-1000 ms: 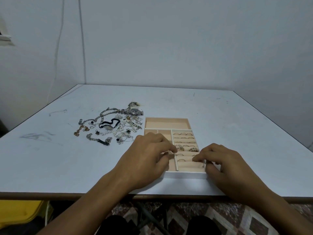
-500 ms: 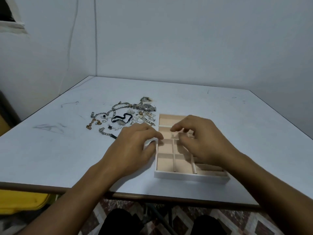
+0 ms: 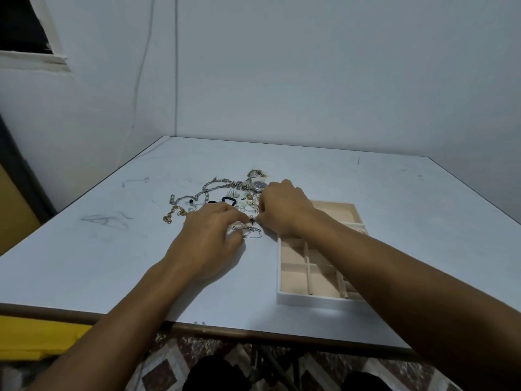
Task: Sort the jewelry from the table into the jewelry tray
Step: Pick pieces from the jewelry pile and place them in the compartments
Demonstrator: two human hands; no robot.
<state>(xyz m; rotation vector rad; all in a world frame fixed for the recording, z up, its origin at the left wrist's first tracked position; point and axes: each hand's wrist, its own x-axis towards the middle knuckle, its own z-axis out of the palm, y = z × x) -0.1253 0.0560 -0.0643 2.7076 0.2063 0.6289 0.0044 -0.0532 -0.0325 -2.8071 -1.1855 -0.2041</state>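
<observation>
A pile of jewelry (image 3: 214,193) lies on the white table (image 3: 112,263), with a silver link chain (image 3: 211,186), a watch (image 3: 259,185), a gold chain (image 3: 172,215) and a black band (image 3: 229,199). The white jewelry tray (image 3: 310,301) with beige compartments stands to the pile's right; my right forearm hides its right side. My left hand (image 3: 208,238) and my right hand (image 3: 284,207) meet fingertip to fingertip at the pile's near edge. Both pinch a small tangled silver piece (image 3: 251,225) resting on the table.
The table's near edge runs below my forearms. A yellow object (image 3: 33,340) sits low at the left, under the table edge. The grey wall stands behind the table, with a dark window opening (image 3: 22,26) at the upper left.
Both hands left the tray and moved left and forward to the jewelry pile. The view has swung, so the tray now sits further right.
</observation>
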